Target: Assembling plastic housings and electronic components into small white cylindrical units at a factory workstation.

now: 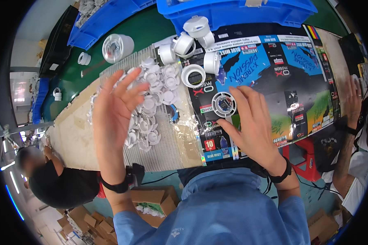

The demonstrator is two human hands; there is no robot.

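My left hand (120,106) is raised with its fingers spread, holding nothing, over the left side of a heap of small white round plastic parts (151,98). Near the board's left part, my right hand (253,124) curves around a white plastic ring (214,107) with spokes at its rim. Thumb and fingertips are apart on either side of that ring; whether they touch it I cannot tell. Something dark shows through its middle. Beyond the ring lie several larger white collars (193,76), some stacked or tipped on their sides.
A printed cardboard sheet (270,85) covers the right of the table; clear ribbed matting (163,143) lies under the heap. Blue bins (233,14) line the far side. A clear round container (117,48) stands far left. Co-workers sit at left and right, one hand (353,100) on the table's right end.
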